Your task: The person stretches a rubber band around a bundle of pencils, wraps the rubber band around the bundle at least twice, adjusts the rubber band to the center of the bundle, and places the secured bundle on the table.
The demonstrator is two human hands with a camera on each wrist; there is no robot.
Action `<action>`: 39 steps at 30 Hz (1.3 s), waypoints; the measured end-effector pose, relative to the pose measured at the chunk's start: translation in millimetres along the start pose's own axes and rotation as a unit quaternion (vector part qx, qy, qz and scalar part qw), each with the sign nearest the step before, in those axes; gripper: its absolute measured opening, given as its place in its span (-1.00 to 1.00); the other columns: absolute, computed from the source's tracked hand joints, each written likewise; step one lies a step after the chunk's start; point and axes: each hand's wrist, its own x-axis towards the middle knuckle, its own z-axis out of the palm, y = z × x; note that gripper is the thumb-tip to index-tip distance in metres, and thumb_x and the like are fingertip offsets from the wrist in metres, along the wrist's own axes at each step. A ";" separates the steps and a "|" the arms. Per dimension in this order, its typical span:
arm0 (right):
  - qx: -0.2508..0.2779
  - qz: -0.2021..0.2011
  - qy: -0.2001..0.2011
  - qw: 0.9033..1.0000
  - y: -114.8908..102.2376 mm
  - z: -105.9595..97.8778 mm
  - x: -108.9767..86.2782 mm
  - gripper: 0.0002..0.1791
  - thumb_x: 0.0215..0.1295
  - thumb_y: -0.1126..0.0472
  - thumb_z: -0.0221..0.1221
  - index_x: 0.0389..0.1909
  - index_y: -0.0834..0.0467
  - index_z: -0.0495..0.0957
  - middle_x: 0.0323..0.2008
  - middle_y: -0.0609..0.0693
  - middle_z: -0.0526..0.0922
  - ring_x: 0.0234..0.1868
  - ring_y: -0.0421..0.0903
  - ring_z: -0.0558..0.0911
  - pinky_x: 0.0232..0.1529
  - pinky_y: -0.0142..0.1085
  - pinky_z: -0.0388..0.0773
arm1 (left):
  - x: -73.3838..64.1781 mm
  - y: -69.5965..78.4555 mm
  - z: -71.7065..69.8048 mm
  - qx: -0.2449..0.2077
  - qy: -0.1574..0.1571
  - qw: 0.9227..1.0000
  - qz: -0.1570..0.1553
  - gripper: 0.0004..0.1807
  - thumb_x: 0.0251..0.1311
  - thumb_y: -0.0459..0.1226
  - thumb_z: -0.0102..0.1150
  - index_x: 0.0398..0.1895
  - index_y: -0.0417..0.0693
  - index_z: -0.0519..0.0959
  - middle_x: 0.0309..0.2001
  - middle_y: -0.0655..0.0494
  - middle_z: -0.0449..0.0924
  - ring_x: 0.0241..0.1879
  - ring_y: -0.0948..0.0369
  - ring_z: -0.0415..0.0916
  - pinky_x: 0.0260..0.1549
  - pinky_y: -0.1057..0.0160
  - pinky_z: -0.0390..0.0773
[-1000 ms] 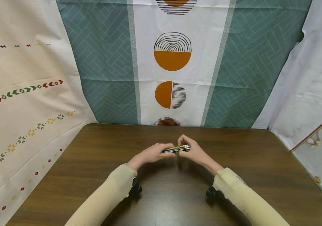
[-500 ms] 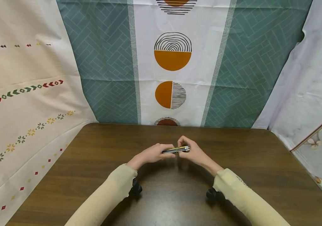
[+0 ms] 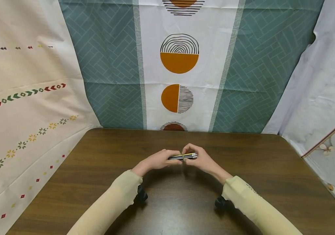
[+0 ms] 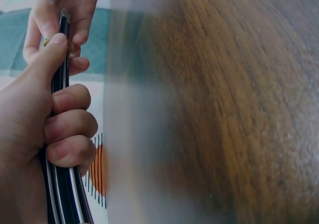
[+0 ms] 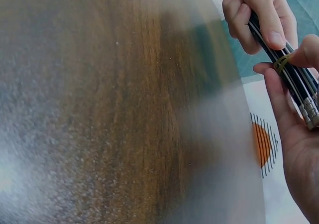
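Note:
A bundle of dark pencils point(image 3: 175, 157) with pale stripes is held slantwise above the table, silvery ferrules point(image 5: 310, 113) at the right-hand end. Around it runs a yellowish rubber band point(image 5: 282, 62), looped more than once. My left hand point(image 3: 162, 159) grips the bundle, its fingers curled around the shafts and the thumb laid along them, as the left wrist view shows. At the band, my right hand point(image 3: 201, 159) pinches with thumb and fingertips from both sides. The ferrule end lies within the hollow of that hand. Part of the shafts is hidden under the left fingers.
Beneath both hands spreads a brown wooden table point(image 3: 167, 209). A green and white patterned curtain point(image 3: 111, 65) hangs behind its far edge, with pale cloths point(image 3: 23, 130) at the sides. Dark wrist cameras point(image 3: 142, 195) sit under the sleeves.
My right hand has shifted slightly left and down, and the rubber band has moved a little left along the pencils. The left hand keeps its hold with hardly any movement.

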 end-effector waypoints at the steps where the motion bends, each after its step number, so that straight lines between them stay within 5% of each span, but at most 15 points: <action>1: -0.001 0.003 0.002 1.000 -0.3 0.2 -0.2 -0.77 0.21 0.33 0.29 -0.13 0.09 0.55 -0.15 0.09 0.62 -0.17 -0.12 0.59 -0.15 -0.34 0.55 | -0.1 -0.6 0.1 0.000 0.000 1.000 -0.002 -0.78 0.42 -0.01 0.05 -0.07 0.12 0.54 -0.47 0.16 0.41 -0.62 0.35 0.29 -0.51 0.40 0.37; 11: -0.002 0.012 0.007 1.000 -4.1 -8.1 -4.3 -0.81 0.26 0.26 0.32 -0.13 0.13 0.60 -0.08 0.15 0.63 -0.24 -0.19 0.61 -0.22 -0.36 0.57 | -2.0 -1.8 2.0 0.014 0.030 0.999 -0.010 -0.76 0.37 0.06 0.09 -0.16 0.16 0.55 -0.55 0.25 0.36 -0.62 0.37 0.26 -0.52 0.39 0.34; 18: -0.005 0.028 0.007 1.000 -8.0 -21.3 -9.6 -0.83 0.21 0.17 0.37 -0.19 0.08 0.66 -0.14 0.10 0.70 -0.30 -0.02 0.66 -0.28 -0.28 0.58 | -11.3 -2.9 -8.5 -0.006 0.012 1.000 -0.016 -0.73 0.34 0.01 0.15 0.01 0.20 0.61 -0.62 0.11 0.38 -0.77 0.29 0.23 -0.71 0.33 0.35; 26: 0.074 0.033 -0.020 0.996 -3.3 -26.7 -15.0 -0.79 0.23 0.34 0.32 -0.17 0.30 0.52 -0.16 0.24 0.63 -0.27 0.29 0.72 -0.25 -0.16 0.71 | -15.3 -9.6 -10.5 0.032 0.074 0.996 0.040 -0.79 0.30 -0.08 0.24 -0.03 0.23 0.65 -0.23 0.32 0.66 -0.38 0.35 0.43 -0.31 0.36 0.43; 32: 0.113 0.022 -0.057 0.992 -3.7 -22.2 -17.9 -0.78 0.21 0.43 0.28 -0.23 0.35 0.41 -0.20 0.30 0.62 -0.23 0.25 0.73 -0.16 -0.18 0.70 | -17.2 -7.0 -7.4 0.043 0.095 0.994 0.042 -0.77 0.25 -0.08 0.30 -0.05 0.21 0.71 -0.21 0.31 0.73 -0.45 0.37 0.42 -0.40 0.40 0.41; 39: 0.101 0.019 -0.018 0.994 -8.7 -20.2 -17.6 -0.80 0.21 0.40 0.30 -0.20 0.32 0.50 -0.21 0.33 0.66 -0.32 0.15 0.74 -0.19 -0.23 0.67 | -17.9 -5.0 -5.7 0.022 0.120 0.992 0.043 -0.76 0.24 -0.09 0.30 -0.04 0.21 0.72 -0.15 0.29 0.76 -0.43 0.36 0.45 -0.39 0.40 0.41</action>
